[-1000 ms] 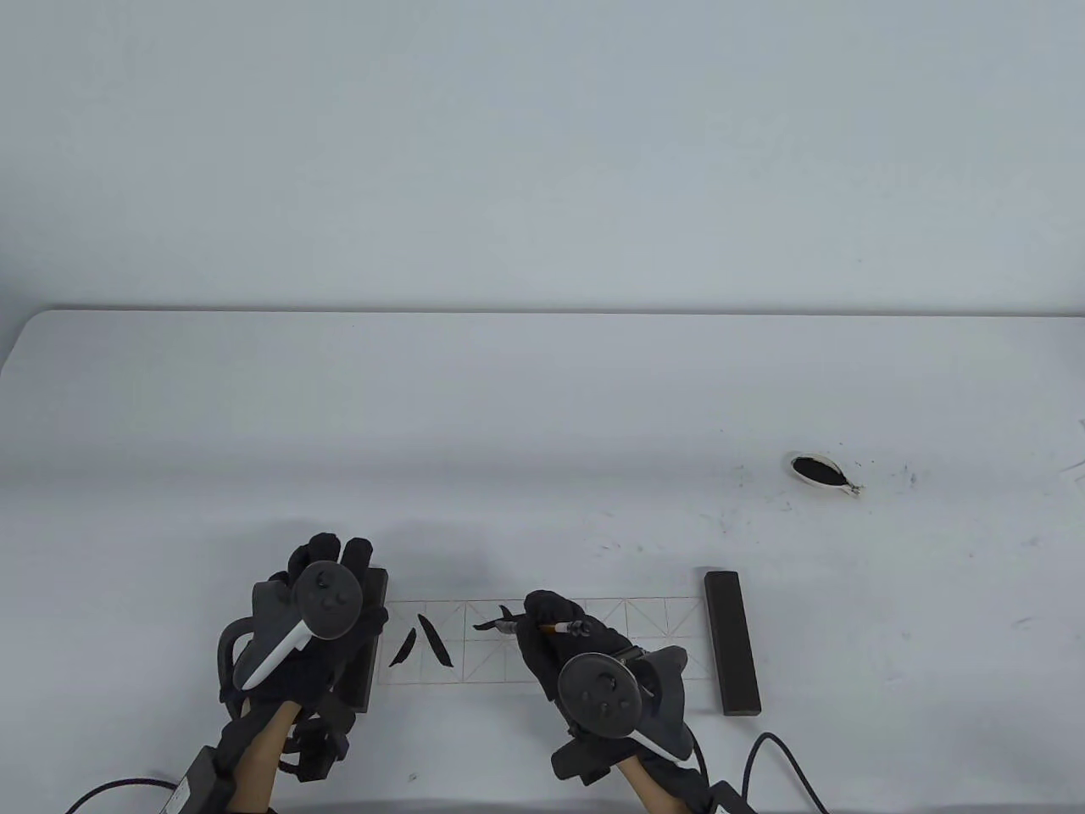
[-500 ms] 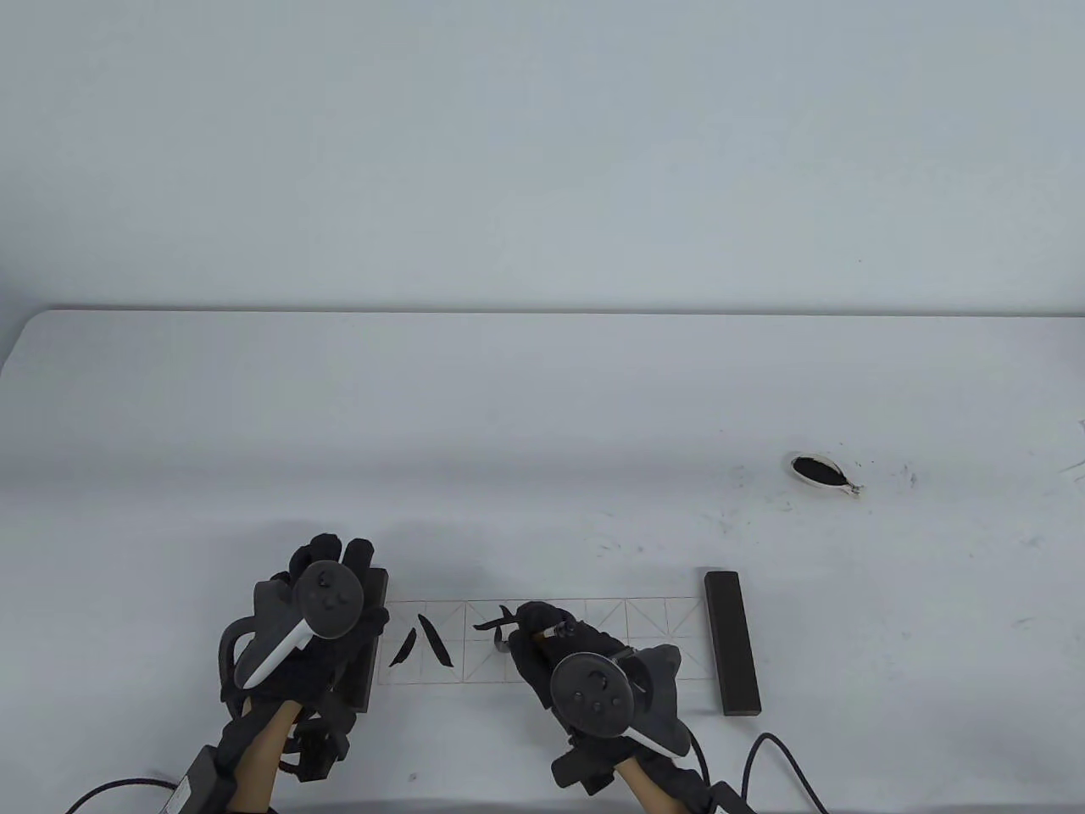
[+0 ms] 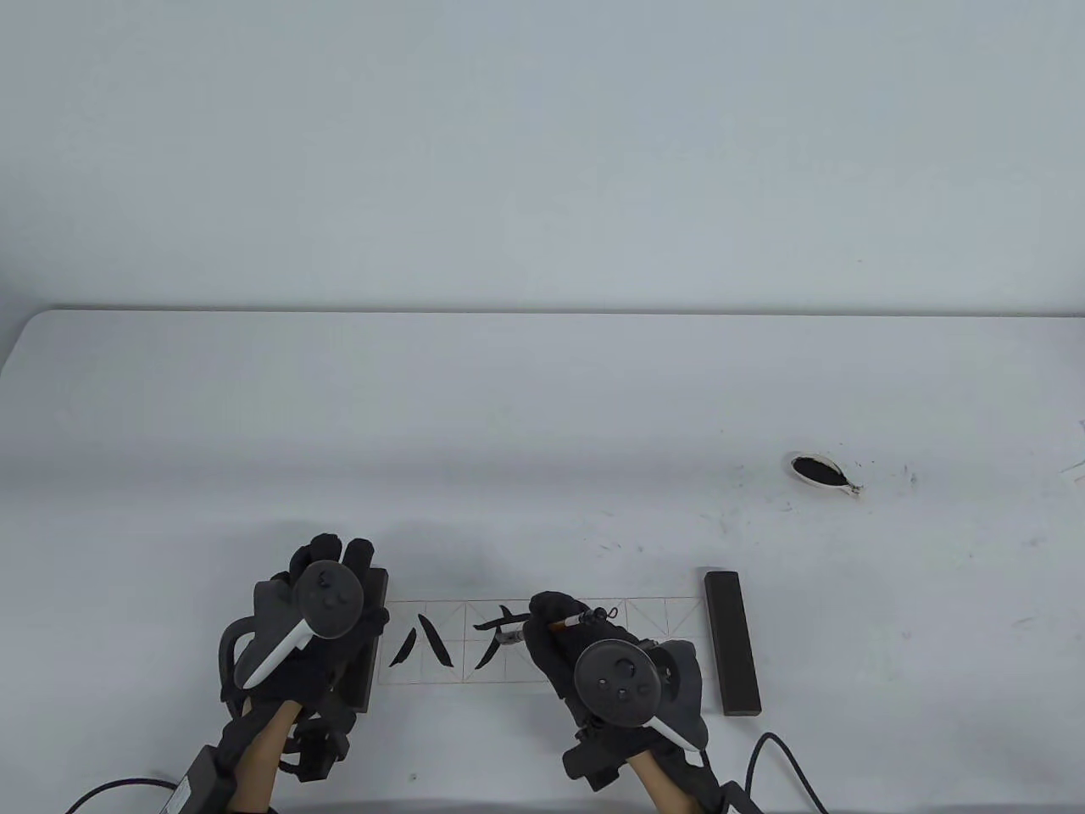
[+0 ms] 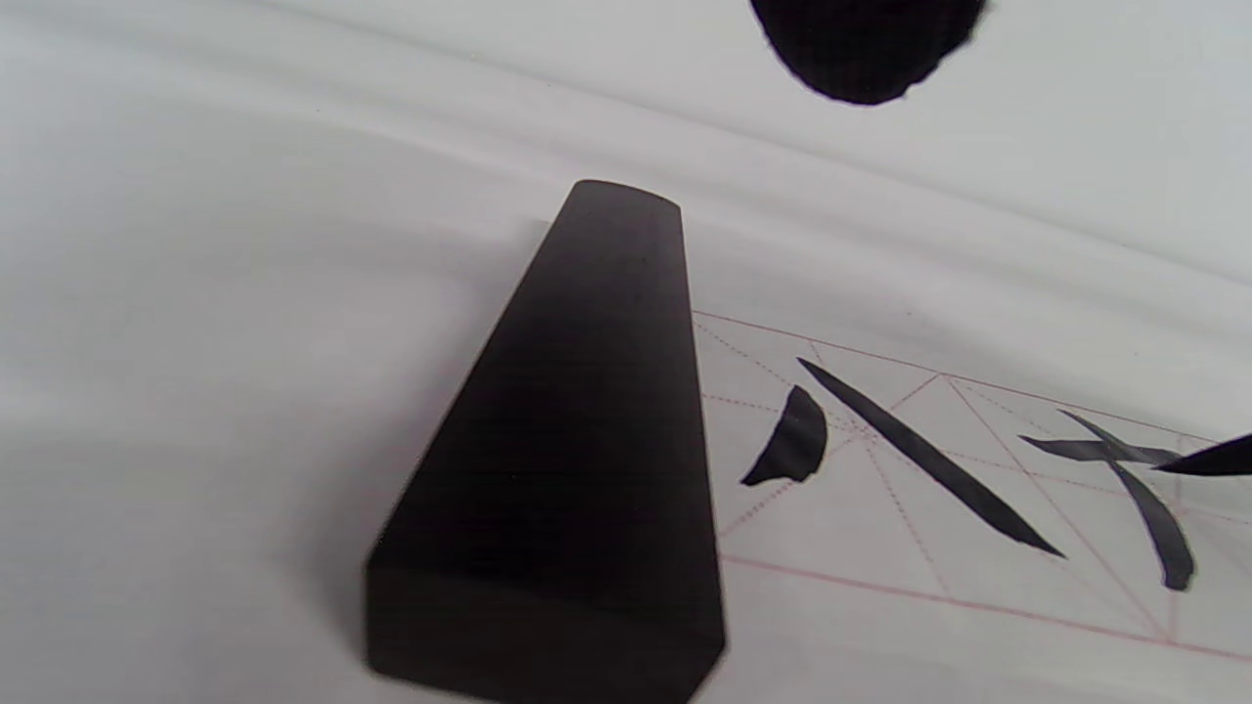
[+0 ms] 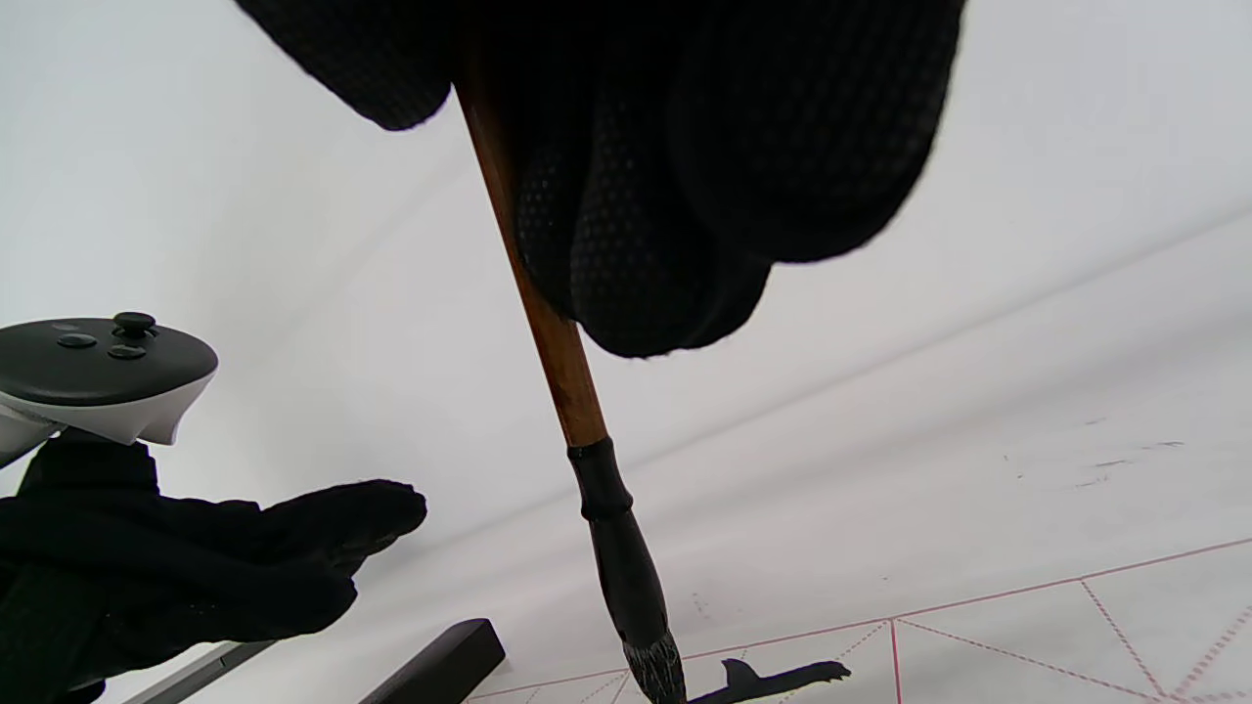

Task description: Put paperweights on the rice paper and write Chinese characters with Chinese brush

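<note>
A narrow strip of rice paper (image 3: 653, 623) with a red grid lies near the table's front edge. One dark paperweight (image 3: 377, 653) sits on its left end and another paperweight (image 3: 731, 643) on its right end. My left hand (image 3: 335, 555) rests flat on the left paperweight (image 4: 577, 460), fingers straight. My right hand (image 3: 547, 619) grips the brush (image 5: 548, 323) over the second square, its inked tip (image 5: 653, 670) at the paper. The first square holds a finished two-stroke character (image 3: 421, 646). The second square's character (image 3: 494, 636) has a horizontal stroke and a long left-falling stroke.
A small white dish of black ink (image 3: 820, 472) stands at the right, well beyond the right paperweight, with ink specks on the table around it. Cables trail off both wrists at the front edge. The squares to the right of my right hand are blank.
My right hand swept the brush down and left, then came back up and right. A long left-falling stroke now crosses the horizontal one in the second square. My left hand stayed still.
</note>
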